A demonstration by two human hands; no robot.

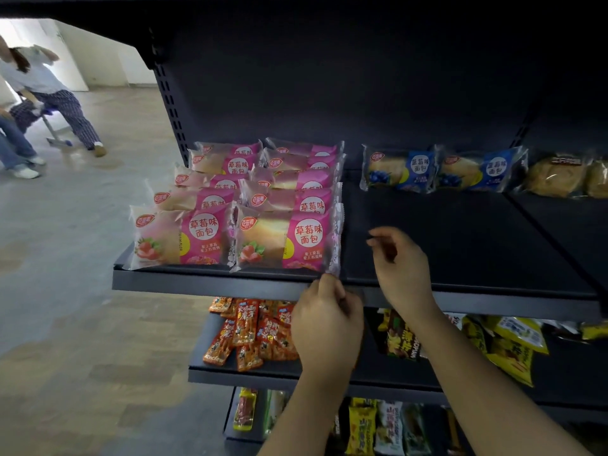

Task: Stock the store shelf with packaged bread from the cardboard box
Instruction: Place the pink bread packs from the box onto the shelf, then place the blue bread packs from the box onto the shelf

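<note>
Pink strawberry bread packs stand in two rows on the left of the dark shelf (pixel 460 235). The front right pack (pixel 283 240) leans at the shelf's front lip, beside the front left pack (pixel 179 238). My left hand (pixel 325 324) is at the lip, its curled fingertips pinching that front right pack's lower right corner. My right hand (pixel 399 258) hovers over the bare shelf just right of the pink rows, fingers loosely curled and holding nothing. Two blue blueberry bread packs (pixel 399 169) (pixel 480 171) stand at the back. The cardboard box is out of view.
Brown bread packs (pixel 556 176) sit at the back of the neighbouring shelf on the right. Lower shelves hold red snack packets (pixel 250 330) and yellow bags (pixel 513 347). To the left is open floor, where a person (pixel 49 93) moves in the far left background.
</note>
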